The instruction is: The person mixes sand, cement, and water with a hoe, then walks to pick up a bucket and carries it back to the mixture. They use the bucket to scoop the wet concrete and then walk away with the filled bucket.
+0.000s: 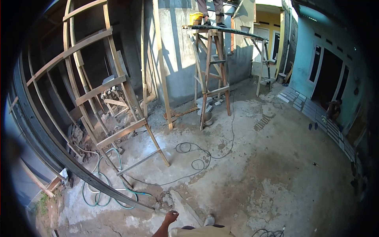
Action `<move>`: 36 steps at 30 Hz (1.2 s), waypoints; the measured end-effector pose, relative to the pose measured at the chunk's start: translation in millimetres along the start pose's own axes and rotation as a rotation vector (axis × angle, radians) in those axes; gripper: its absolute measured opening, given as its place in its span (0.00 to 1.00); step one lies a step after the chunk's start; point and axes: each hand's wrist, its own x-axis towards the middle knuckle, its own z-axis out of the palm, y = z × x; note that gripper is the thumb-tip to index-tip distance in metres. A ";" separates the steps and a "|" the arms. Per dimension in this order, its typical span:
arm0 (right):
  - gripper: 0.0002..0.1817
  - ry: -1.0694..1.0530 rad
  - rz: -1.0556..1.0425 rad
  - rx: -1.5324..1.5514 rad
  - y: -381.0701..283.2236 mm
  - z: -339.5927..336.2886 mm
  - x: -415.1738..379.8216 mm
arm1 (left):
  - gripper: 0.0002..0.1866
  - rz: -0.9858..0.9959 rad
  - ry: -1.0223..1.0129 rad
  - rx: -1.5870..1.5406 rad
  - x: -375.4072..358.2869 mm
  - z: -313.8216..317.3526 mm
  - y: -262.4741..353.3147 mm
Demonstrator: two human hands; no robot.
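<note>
View of a paved yard beside a building. We see our left hand [171, 217] at the near edge, its fingers loosely curled and nothing visible in the grip; our right hand is out of view, so we cannot tell its state. Nearest the left hand lie the tip of a long dark beam [77, 170], which crosses the near left, and the end of a green hose [143, 193], loosely looped beneath that beam. As far as we can judge, work is partly advanced: the far grey wall [177, 79] bears a broadly continuous, unevenly toned surface, and a wooden frame [122, 133] and trestle [208, 71] stand assembled. We judge unfinished the rubble [114, 96] at left, uncleared, and the cable [233, 130], uncoiled. On the far platform [197, 27], a yellow bucket [196, 18] sits near a person [218, 7] whose upper body is cut off. The left interior is too dark for us to read, shadow obscures a person [334, 110] at right, and the rim is black.
</note>
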 end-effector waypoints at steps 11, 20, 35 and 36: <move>0.17 -0.229 -0.965 -0.157 -513.5 178.5 -28.3 | 0.11 -0.243 -0.327 1.111 6.2 21.8 -61.8; 0.17 -0.202 -0.457 -0.591 -513.5 146.0 114.3 | 0.15 -0.544 0.110 -0.326 294.2 53.1 156.3; 0.14 0.087 0.017 0.223 -602.2 105.7 189.3 | 0.16 0.217 -0.006 0.170 685.2 126.8 491.6; 0.14 0.079 0.022 0.217 -624.2 123.4 196.7 | 0.16 0.209 0.000 0.175 691.7 130.0 494.6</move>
